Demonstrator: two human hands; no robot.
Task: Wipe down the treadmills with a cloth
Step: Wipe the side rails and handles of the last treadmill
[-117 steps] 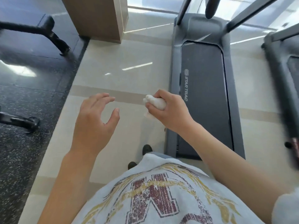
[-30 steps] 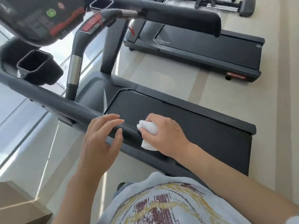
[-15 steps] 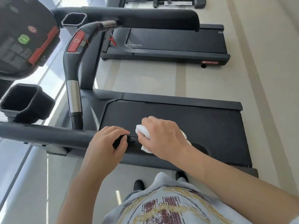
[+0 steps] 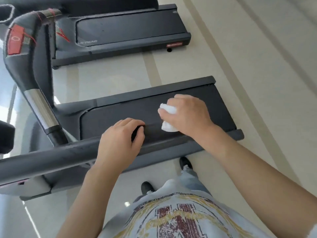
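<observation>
The small white crumpled cloth point(image 4: 167, 117) sits in the middle of the frame, tucked under the front of the right hand point(image 4: 187, 114). The fingers of that hand are curled over the cloth and hold it bunched up. One bit of white sticks out at the top by the fingertips, and another bit hangs out below by the thumb. The cloth and the hand are at the far end of the long dark grey padded handrail point(image 4: 51, 157), which runs from the lower left of the frame up toward the middle. Whether the cloth is pressing on the rail cannot be told. The left hand point(image 4: 118, 143) is just beside it to the left, a little lower in the frame. It rests on top of the same rail, with its fingers bent over the far side and its thumb on the near side. Behind both hands lies the flat black belt of the near treadmill point(image 4: 123, 115). A second dark treadmill point(image 4: 130, 30) stands in the upper middle of the frame on the pale tiled floor point(image 4: 248, 66). At the upper left edge is part of a dark cup holder point(image 4: 6, 14); what is in it cannot be seen.
</observation>
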